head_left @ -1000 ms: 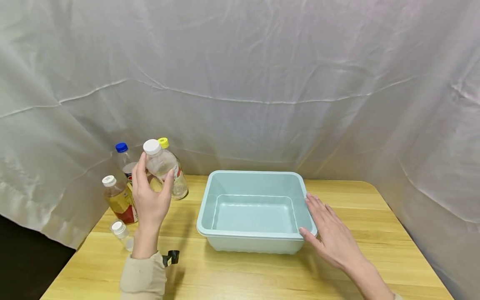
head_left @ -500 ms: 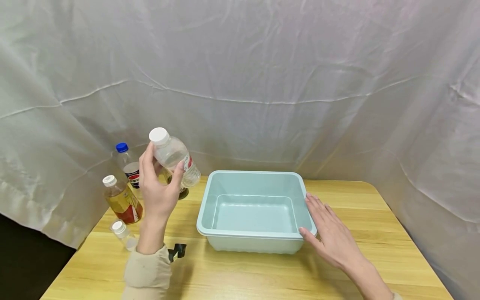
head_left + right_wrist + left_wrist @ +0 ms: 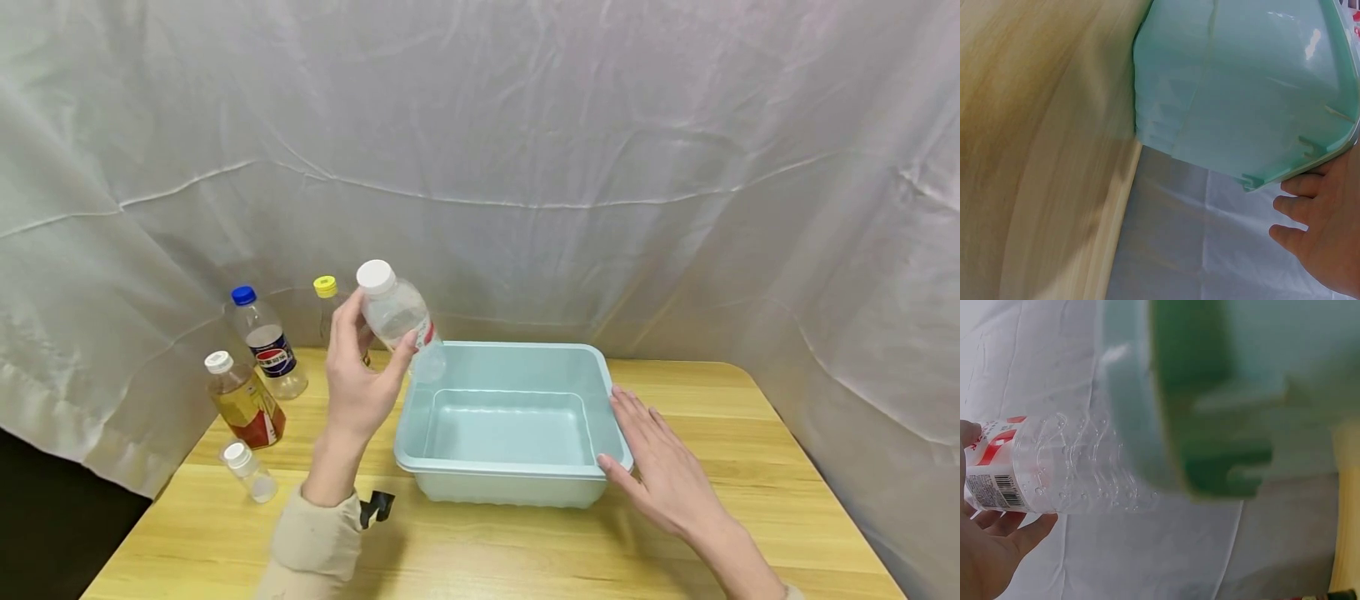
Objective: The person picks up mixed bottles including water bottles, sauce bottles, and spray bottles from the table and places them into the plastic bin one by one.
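Note:
Tilted in the air, a clear plastic bottle (image 3: 397, 312) with a white cap and red-and-white label is gripped by my left hand (image 3: 363, 379), thumb on one side and fingers on the other. Its base overlaps the left back corner of a pale blue plastic tub (image 3: 510, 470) in the head view. From the left wrist, the bottle's ribbed lower body (image 3: 1079, 462) shows beside the blurred tub. My right hand (image 3: 663, 467) rests with straight fingers against the tub's right rim. The right wrist view shows those fingertips (image 3: 1300, 185) at the rim, by the tub's outer wall (image 3: 1241, 94).
On the table's left stand a blue-capped bottle (image 3: 273, 354), a yellow-labelled bottle (image 3: 247, 404) with a white cap, and a small clear bottle (image 3: 251, 475). A yellow-capped bottle (image 3: 327, 302) is partly behind my left hand. Grey fabric (image 3: 525, 167) hangs behind the wooden table (image 3: 480, 554).
My left hand has carried the clear bottle up, then rightward from among the other bottles to the tub's left side. The right hand and the tub have stayed in place.

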Demonstrator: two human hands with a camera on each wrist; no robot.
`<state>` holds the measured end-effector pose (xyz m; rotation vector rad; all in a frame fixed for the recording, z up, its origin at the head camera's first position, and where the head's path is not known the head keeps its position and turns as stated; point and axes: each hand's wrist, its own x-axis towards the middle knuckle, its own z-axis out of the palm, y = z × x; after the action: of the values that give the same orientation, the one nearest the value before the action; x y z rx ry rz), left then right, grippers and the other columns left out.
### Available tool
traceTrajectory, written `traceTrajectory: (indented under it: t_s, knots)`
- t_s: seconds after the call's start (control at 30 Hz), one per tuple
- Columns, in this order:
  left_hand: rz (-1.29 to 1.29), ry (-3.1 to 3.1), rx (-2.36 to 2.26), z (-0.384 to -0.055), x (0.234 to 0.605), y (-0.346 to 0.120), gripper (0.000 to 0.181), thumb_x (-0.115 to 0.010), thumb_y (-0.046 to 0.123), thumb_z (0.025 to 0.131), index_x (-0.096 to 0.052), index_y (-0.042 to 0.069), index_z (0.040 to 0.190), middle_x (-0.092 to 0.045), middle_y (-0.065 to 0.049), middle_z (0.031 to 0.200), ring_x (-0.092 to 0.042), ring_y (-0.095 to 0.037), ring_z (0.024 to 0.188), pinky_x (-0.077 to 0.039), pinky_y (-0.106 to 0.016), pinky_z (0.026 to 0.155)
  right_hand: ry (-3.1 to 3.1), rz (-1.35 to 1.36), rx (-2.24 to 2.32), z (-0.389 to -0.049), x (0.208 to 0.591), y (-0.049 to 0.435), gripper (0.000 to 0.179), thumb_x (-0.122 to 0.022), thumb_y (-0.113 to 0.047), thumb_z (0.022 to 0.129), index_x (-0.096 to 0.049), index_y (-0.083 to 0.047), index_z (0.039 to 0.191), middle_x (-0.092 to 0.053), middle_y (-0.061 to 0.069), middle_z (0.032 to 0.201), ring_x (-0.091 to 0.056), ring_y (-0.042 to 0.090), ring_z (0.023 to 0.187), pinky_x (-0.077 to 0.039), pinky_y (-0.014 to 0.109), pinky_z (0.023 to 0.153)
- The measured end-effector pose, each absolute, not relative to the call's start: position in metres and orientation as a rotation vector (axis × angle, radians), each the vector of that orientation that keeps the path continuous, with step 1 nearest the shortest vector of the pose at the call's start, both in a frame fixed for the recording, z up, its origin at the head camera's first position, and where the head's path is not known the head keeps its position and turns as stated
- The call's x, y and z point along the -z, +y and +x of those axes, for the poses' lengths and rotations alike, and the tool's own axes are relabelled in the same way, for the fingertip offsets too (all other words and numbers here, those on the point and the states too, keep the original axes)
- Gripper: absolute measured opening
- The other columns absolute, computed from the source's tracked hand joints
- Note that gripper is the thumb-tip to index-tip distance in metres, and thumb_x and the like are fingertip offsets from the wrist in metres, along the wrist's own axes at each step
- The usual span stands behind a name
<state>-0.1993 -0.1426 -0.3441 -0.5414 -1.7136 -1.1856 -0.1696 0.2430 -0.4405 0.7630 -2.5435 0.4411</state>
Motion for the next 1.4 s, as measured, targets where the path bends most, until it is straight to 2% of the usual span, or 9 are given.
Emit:
traceTrajectory:
  t_s: [0.17,0.43,0.7,0.97,1.23,1.4]
  knots:
    - [-0.605,-1.739,1.230,-0.202,0.349,-0.129,0.072,-0.079,-0.009,0.084,-0.045,-0.007,0.147,-0.053,-0.023,0.133,-0.059,-0.030,0.116,-0.055,-0.037,0.103,-2.542,0.763,-0.444,-0.170,0.441,0.243,0.079,-0.063,-0.040,0.101,-0.033,0.002,0.160,-0.035,0.018,0.166,-0.036,0.039,0.150,-0.013,0.033,0.129]
    - [-0.657,-1.840,1.343,-0.207,0.358,-0.112,0.071,-0.081,-0.002,0.087,-0.044,-0.003,0.148,-0.053,-0.021,0.136,-0.060,-0.030,0.122,-0.053,-0.044,0.107,-2.543,0.766,-0.437,-0.170,0.441,0.243,0.079,-0.064,-0.040,0.100,-0.034,0.002,0.160,-0.034,0.016,0.166,-0.036,0.038,0.151,-0.016,0.035,0.129]
    - [-0.666,-2.003,1.488,-0.213,0.363,-0.097,0.072,-0.082,0.001,0.087,-0.042,-0.002,0.147,-0.053,-0.020,0.137,-0.062,-0.032,0.123,-0.054,-0.041,0.105,-2.542,0.764,-0.446,-0.170,0.441,0.243,0.079,-0.064,-0.040,0.100,-0.034,0.002,0.160,-0.035,0.016,0.166,-0.036,0.038,0.150,-0.018,0.039,0.129]
    - [-0.743,-2.184,1.489,-0.214,0.370,-0.078,0.070,-0.084,0.006,0.087,-0.045,-0.001,0.146,-0.062,-0.019,0.135,-0.061,-0.031,0.126,-0.055,-0.044,0.103,-2.542,0.771,-0.460,-0.170,0.441,0.244,0.078,-0.064,-0.040,0.100,-0.034,0.002,0.159,-0.035,0.017,0.166,-0.036,0.039,0.150,-0.017,0.038,0.129]
    - [-0.823,-2.438,1.304,-0.213,0.376,-0.060,0.070,-0.086,0.024,0.088,-0.050,0.010,0.147,-0.064,-0.003,0.136,-0.061,-0.017,0.122,-0.057,-0.040,0.096,-2.553,0.760,-0.453,-0.171,0.439,0.244,0.078,-0.064,-0.040,0.100,-0.036,0.003,0.159,-0.035,0.017,0.166,-0.037,0.040,0.150,-0.022,0.044,0.128]
    - [-0.883,-2.533,1.220,-0.214,0.377,-0.048,0.071,-0.086,0.029,0.089,-0.049,0.010,0.147,-0.063,-0.003,0.136,-0.060,-0.017,0.116,-0.058,-0.039,0.094,-2.557,0.757,-0.453,-0.171,0.439,0.244,0.078,-0.064,-0.040,0.100,-0.035,0.003,0.159,-0.035,0.017,0.166,-0.036,0.040,0.150,-0.025,0.047,0.127]
